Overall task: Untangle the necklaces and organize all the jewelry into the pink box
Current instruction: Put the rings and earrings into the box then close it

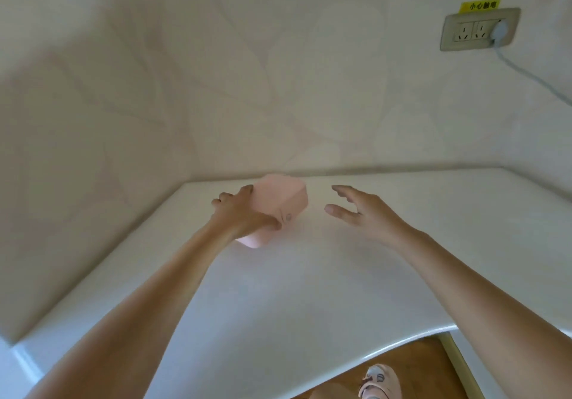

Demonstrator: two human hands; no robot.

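Currently the pink box (pixel 278 197) is at mid-frame, slightly left of centre, over the far part of the white table (pixel 309 290). Its lid is shut and a small round clasp shows on the near face. The box sits at a tilt; whether its lower corner touches the table or is lifted clear cannot be told.

Hands: the left hand (pixel 244 216) grips the box, fingers curled over its far left edge and thumb laid along the near face beside the clasp. The right hand (pixel 362 213) holds nothing. Its fingers are spread and nearly straight, and it is near the right side of the box but apart from it.

Jewelry: no necklace, chain or other piece is visible anywhere on the table or in either hand. The contents of the box are hidden by the shut lid.

Assessment of progress: the frame does not settle it. With nothing loose in view and the box shut, the sorting may be complete and the box merely being set down or moved. Equally, the work may not have begun. Untangling cannot be confirmed as done.

Other items noted: a wall socket (pixel 479 29) at upper right under a yellow label (pixel 480 5), with a cable (pixel 526 73) running off the right edge; a pink shoe (pixel 379 381) on wooden floor (pixel 418 364) at the bottom.
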